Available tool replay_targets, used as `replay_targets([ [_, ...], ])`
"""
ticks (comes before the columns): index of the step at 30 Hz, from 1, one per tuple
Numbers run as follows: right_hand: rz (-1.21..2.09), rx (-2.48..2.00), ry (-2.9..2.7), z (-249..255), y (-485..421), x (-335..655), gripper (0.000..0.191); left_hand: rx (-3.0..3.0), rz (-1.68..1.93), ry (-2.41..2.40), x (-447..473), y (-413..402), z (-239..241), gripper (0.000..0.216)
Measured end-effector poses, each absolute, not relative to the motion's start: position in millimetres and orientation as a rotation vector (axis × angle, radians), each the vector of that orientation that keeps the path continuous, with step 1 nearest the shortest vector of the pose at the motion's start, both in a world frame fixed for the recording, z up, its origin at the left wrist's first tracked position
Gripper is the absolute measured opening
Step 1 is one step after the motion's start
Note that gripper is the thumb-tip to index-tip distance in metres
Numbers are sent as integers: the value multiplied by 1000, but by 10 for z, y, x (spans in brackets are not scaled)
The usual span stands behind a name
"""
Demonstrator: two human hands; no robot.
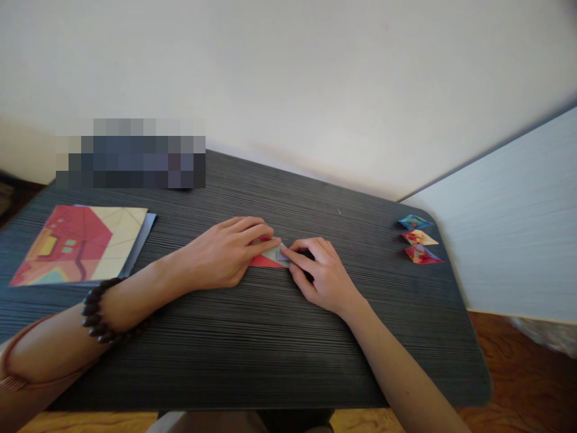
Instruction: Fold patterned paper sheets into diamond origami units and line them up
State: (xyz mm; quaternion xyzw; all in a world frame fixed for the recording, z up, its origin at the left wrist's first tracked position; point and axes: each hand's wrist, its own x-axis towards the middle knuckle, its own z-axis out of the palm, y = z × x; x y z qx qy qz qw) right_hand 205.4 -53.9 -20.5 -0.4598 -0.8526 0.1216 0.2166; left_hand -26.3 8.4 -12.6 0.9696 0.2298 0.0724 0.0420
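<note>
Both hands meet at the middle of the dark striped table [252, 361], pressing a small folded paper piece [269, 257] flat against the top. The left hand [228, 252] lies palm down over its left part, fingers stretched along the upper fold, so that only a red corner and a pale grey-green strip show beneath them. The right hand [321, 273] comes in from the other side with fingers curled, its fingertips pinching down on the right tip of the piece; neither hand lifts it. A dark bead bracelet [100, 313] circles the left wrist, which rests on the table. To the left, well apart from the hands, a stack of patterned paper sheets [81, 243] lies flat near the table's left edge. Far to the right, close to the rounded far right corner, three small folded figures [419, 239] sit in a row, one behind another. A blurred dark patch lies along the far edge at the left. Bare tabletop stretches between the hands and the near edge, and between the right hand and the figures. A pale wall closes in behind the table.
</note>
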Motion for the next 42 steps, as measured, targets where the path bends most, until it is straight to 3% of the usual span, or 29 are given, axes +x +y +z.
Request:
replay_targets([
  [11,470,-1373,-2136,-259,-388,2040,12,2914,382,766,-201,60,-144,34],
  [36,328,-1351,-2327,-270,-415,2019,21,2960,295,842,-170,9,-138,36],
  [42,257,-1407,-2383,-229,-445,1986,19,2879,441,947,-98,-45,-176,33],
])
